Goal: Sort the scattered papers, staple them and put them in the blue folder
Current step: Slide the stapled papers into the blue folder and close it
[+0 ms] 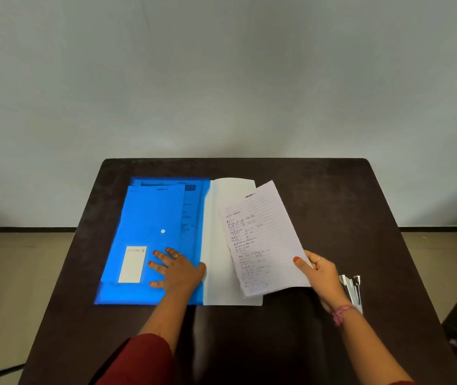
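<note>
Blue folder (152,240) is laid open on dark table (333,195), left-centre, w/ white inner flap (219,273) spread to the right. Left hand (178,269) is pressed flat on the blue cover, fingers straight & splayed, near white label (133,264). Stapled papers (260,237) are pinched at the lower right corner by right hand (319,270), thumb on top; sheets are tilted, lifted over the flap. Stapler (352,290) is seen just behind the right wrist, near the table's right edge. Bare tabletop is left at front & far right.
</note>
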Action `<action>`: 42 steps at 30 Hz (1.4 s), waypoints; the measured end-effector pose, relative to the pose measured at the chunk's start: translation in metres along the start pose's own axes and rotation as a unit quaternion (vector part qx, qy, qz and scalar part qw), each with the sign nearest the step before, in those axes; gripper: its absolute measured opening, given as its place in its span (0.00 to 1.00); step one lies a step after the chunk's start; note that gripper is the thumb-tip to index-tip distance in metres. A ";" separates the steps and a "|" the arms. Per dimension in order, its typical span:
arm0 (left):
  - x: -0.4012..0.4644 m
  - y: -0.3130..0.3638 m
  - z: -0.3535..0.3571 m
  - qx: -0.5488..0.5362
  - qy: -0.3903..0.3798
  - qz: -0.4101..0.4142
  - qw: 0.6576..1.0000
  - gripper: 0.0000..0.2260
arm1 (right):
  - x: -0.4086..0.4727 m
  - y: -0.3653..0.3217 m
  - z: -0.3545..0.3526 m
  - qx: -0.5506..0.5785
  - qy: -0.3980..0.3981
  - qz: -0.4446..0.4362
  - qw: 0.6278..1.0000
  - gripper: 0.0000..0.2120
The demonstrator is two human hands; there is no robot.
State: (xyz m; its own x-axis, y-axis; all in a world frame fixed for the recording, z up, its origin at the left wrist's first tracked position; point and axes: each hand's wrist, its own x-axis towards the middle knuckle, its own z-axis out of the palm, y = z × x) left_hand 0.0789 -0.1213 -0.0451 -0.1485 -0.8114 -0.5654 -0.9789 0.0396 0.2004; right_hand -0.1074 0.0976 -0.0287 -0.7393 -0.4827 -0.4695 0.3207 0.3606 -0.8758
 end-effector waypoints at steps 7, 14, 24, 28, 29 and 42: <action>-0.006 -0.011 -0.001 -0.053 0.003 0.043 0.998 0.34 | -0.004 -0.028 -0.021 -0.008 -0.093 0.040 0.995 0.10; -0.015 -0.012 -0.006 -0.076 0.007 0.076 0.994 0.27 | 0.000 -0.033 -0.019 -0.033 -0.167 0.078 0.982 0.13; -0.020 -0.007 -0.011 -0.038 0.015 0.153 0.987 0.26 | 0.021 -0.044 0.021 -0.094 -0.233 0.068 0.966 0.13; -0.021 -0.007 -0.008 0.012 0.050 0.195 0.979 0.23 | 0.037 -0.048 0.043 -0.090 -0.242 0.060 0.964 0.13; -0.020 -0.008 -0.008 0.046 0.057 0.205 0.976 0.22 | 0.042 -0.048 0.049 -0.083 -0.242 0.061 0.965 0.13; -0.028 -0.005 -0.017 0.163 0.038 0.229 0.959 0.27 | 0.075 -0.040 0.112 -0.045 -0.167 -0.003 0.985 0.16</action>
State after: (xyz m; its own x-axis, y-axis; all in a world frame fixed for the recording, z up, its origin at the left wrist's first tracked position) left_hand 0.0902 -0.1087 -0.0172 -0.5750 -0.7053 -0.4147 -0.8071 0.5719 0.1465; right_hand -0.1091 -0.0421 -0.0417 -0.5002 -0.7146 -0.4890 0.2522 0.4200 -0.8718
